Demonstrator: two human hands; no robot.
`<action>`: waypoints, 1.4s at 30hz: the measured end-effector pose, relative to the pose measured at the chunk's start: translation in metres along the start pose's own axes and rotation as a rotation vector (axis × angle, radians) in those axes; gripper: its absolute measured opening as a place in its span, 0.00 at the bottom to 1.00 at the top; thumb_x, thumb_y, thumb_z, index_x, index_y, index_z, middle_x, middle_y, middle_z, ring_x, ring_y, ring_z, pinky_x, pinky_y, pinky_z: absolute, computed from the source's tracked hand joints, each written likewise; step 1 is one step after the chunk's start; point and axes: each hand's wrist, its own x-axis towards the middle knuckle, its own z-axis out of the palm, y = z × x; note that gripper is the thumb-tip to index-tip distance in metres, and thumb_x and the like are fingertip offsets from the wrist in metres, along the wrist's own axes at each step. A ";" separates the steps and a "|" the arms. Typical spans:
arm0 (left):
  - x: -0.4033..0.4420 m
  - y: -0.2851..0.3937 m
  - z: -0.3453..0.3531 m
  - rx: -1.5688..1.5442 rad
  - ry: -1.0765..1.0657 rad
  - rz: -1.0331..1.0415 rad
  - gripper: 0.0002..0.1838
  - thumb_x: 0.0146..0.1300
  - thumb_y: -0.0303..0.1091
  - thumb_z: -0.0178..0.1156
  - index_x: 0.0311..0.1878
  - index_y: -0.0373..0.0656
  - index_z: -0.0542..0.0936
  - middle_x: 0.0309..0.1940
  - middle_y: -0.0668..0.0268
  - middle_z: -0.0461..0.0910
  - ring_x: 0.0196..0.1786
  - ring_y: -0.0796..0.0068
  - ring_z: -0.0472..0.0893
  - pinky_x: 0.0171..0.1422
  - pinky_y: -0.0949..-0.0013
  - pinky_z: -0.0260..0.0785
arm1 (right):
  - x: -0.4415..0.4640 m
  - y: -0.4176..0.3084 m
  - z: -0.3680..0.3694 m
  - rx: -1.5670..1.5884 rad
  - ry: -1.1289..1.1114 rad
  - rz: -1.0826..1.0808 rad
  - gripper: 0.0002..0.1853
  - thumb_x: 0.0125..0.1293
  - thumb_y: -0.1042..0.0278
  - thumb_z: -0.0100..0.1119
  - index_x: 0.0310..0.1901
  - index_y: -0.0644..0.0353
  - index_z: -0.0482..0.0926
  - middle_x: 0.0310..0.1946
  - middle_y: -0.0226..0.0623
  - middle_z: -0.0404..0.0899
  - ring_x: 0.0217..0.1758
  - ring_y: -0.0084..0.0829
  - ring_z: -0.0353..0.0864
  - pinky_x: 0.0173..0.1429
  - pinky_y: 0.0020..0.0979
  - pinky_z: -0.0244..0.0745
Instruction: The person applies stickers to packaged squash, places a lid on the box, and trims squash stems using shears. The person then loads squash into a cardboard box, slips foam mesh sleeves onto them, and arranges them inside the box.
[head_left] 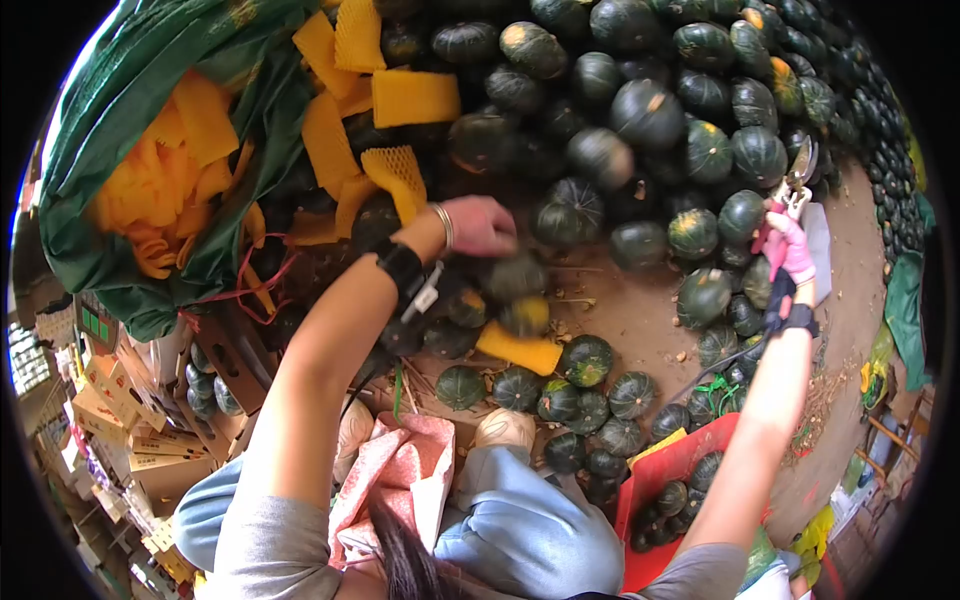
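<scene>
Ground: brown earth (640,310), littered with dry scraps, is running beneath your work, and a heap of dark green kabocha squashes (650,112) is filling the far side and spreading off to the right.
Left hand: your pink-gloved left hand (480,226) is reaching across the middle, its fingers bending downward; blur is hiding whether they are pinching or only touching.
Kabocha at the left hand: one blurred squash (517,277) is sitting just under those fingers, between the big heap and the smaller squashes (516,389) near your shoes.
Right hand: your pink-gloved right hand (793,247) is reaching out to the right, its fingers wrapping around the red handles of the pruning shears (798,180).
Shears: their metal blades are pointing away from you, just beside the heap.
Foam sleeves: yellow netting sleeves (415,97) are lying loose beyond your left forearm, and another (519,348) is lying among the smaller squashes.
Green sack: this sack (95,165) is gaping at the far left, holding more yellow foam.
Red crate: this crate (624,515) is standing beneath your right arm, holding small squashes.
</scene>
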 end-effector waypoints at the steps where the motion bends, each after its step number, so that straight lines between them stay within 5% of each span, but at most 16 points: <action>1: -0.001 0.011 0.010 -0.022 -0.080 0.173 0.20 0.59 0.50 0.58 0.46 0.45 0.83 0.43 0.54 0.82 0.47 0.57 0.81 0.52 0.61 0.72 | -0.008 0.009 0.001 0.021 -0.086 -0.019 0.35 0.52 0.62 0.63 0.64 0.53 0.65 0.53 0.28 0.74 0.52 0.29 0.73 0.52 0.29 0.70; 2: -0.001 0.032 0.012 -0.014 -0.249 0.014 0.20 0.58 0.50 0.58 0.40 0.42 0.84 0.40 0.53 0.82 0.43 0.56 0.81 0.49 0.60 0.73 | -0.039 -0.019 0.052 -0.053 -0.043 -0.042 0.37 0.49 0.66 0.63 0.65 0.54 0.65 0.54 0.28 0.73 0.52 0.28 0.73 0.51 0.29 0.70; 5: -0.002 0.052 0.031 0.114 0.494 -0.150 0.16 0.54 0.45 0.58 0.29 0.40 0.82 0.30 0.53 0.80 0.38 0.50 0.79 0.46 0.56 0.72 | -0.053 -0.002 0.087 0.220 -0.386 0.135 0.34 0.51 0.70 0.58 0.63 0.62 0.65 0.55 0.36 0.71 0.57 0.33 0.72 0.58 0.35 0.70; 7: 0.004 0.047 0.037 0.069 0.592 -0.087 0.12 0.54 0.40 0.59 0.34 0.42 0.81 0.36 0.56 0.77 0.41 0.51 0.77 0.47 0.55 0.72 | -0.071 0.040 0.110 0.380 -0.320 0.375 0.28 0.48 0.80 0.49 0.57 0.65 0.70 0.49 0.34 0.73 0.54 0.31 0.73 0.59 0.31 0.70; 8: 0.002 0.051 0.045 0.046 0.661 -0.087 0.11 0.54 0.39 0.59 0.35 0.42 0.81 0.38 0.57 0.77 0.42 0.51 0.77 0.47 0.54 0.72 | -0.091 0.041 0.142 0.134 -0.293 0.142 0.29 0.47 0.82 0.46 0.56 0.67 0.70 0.48 0.34 0.73 0.53 0.31 0.74 0.59 0.30 0.69; 10: 0.004 0.046 0.052 -0.040 0.661 -0.089 0.16 0.57 0.35 0.59 0.49 0.45 0.78 0.52 0.58 0.72 0.51 0.51 0.74 0.54 0.55 0.70 | -0.124 0.035 0.183 0.378 -0.530 0.169 0.31 0.45 0.66 0.59 0.55 0.66 0.70 0.52 0.44 0.73 0.56 0.34 0.72 0.63 0.34 0.67; 11: 0.008 0.043 0.060 -0.043 0.725 -0.045 0.19 0.57 0.35 0.60 0.53 0.45 0.75 0.54 0.56 0.71 0.54 0.51 0.73 0.57 0.56 0.69 | -0.143 0.057 0.181 0.401 -0.414 0.203 0.34 0.39 0.58 0.64 0.51 0.67 0.70 0.53 0.49 0.72 0.58 0.40 0.72 0.66 0.38 0.65; 13: 0.022 0.042 0.074 -0.047 0.860 0.053 0.27 0.57 0.34 0.61 0.61 0.46 0.70 0.58 0.54 0.68 0.60 0.51 0.70 0.62 0.59 0.66 | -0.162 0.057 0.188 0.468 -0.460 0.115 0.34 0.37 0.57 0.65 0.48 0.66 0.69 0.53 0.52 0.72 0.58 0.44 0.72 0.64 0.41 0.66; 14: 0.031 0.038 0.072 -0.217 0.776 0.090 0.41 0.52 0.32 0.65 0.70 0.47 0.59 0.64 0.52 0.62 0.67 0.50 0.64 0.68 0.61 0.61 | -0.171 0.059 0.190 0.502 -0.425 0.125 0.34 0.37 0.57 0.65 0.48 0.66 0.69 0.52 0.53 0.72 0.57 0.46 0.72 0.63 0.42 0.67; 18: 0.056 0.066 0.049 -0.192 0.739 0.052 0.48 0.42 0.31 0.70 0.69 0.46 0.59 0.65 0.55 0.60 0.67 0.50 0.62 0.69 0.60 0.60 | -0.188 0.063 0.176 0.545 -0.294 0.125 0.37 0.37 0.55 0.65 0.50 0.69 0.68 0.50 0.55 0.72 0.54 0.50 0.73 0.60 0.46 0.69; 24: 0.071 0.086 0.042 -0.667 0.319 -0.223 0.43 0.39 0.46 0.73 0.60 0.39 0.68 0.52 0.51 0.75 0.56 0.51 0.74 0.63 0.60 0.67 | -0.189 0.050 0.162 0.520 -0.067 0.065 0.39 0.39 0.57 0.63 0.54 0.70 0.67 0.48 0.52 0.73 0.52 0.48 0.74 0.59 0.45 0.70; 27: 0.077 0.099 0.060 -0.283 0.356 -0.155 0.39 0.38 0.46 0.74 0.54 0.37 0.72 0.46 0.51 0.79 0.51 0.54 0.79 0.56 0.60 0.71 | -0.201 0.049 0.164 0.463 0.023 0.037 0.37 0.41 0.59 0.62 0.55 0.69 0.67 0.48 0.50 0.73 0.52 0.46 0.75 0.58 0.44 0.70; 30: 0.071 0.105 0.073 -0.394 0.461 -0.008 0.38 0.37 0.44 0.74 0.53 0.37 0.73 0.44 0.52 0.79 0.49 0.56 0.79 0.56 0.61 0.71 | -0.222 0.046 0.165 0.383 0.128 0.004 0.35 0.42 0.61 0.61 0.55 0.67 0.67 0.47 0.48 0.73 0.51 0.45 0.75 0.58 0.43 0.71; 34: 0.045 0.113 0.066 -1.093 0.232 0.216 0.30 0.46 0.26 0.74 0.53 0.37 0.73 0.46 0.67 0.79 0.48 0.77 0.78 0.54 0.70 0.73 | -0.268 0.040 0.169 0.250 0.279 -0.021 0.33 0.43 0.65 0.60 0.55 0.66 0.67 0.47 0.46 0.73 0.50 0.42 0.75 0.57 0.41 0.71; 39: -0.068 0.146 0.014 -1.372 0.013 0.598 0.35 0.55 0.31 0.68 0.65 0.36 0.65 0.58 0.61 0.74 0.59 0.69 0.75 0.65 0.64 0.67 | -0.320 0.026 0.187 0.070 0.350 -0.109 0.31 0.45 0.69 0.59 0.56 0.63 0.67 0.46 0.43 0.73 0.49 0.39 0.76 0.56 0.39 0.72; 42: -0.202 0.162 -0.043 -1.354 0.140 0.787 0.35 0.58 0.40 0.66 0.65 0.37 0.65 0.58 0.55 0.73 0.59 0.63 0.76 0.64 0.56 0.69 | -0.340 0.040 0.168 0.292 0.089 -0.258 0.26 0.51 0.76 0.57 0.55 0.60 0.68 0.43 0.33 0.74 0.48 0.31 0.74 0.58 0.33 0.67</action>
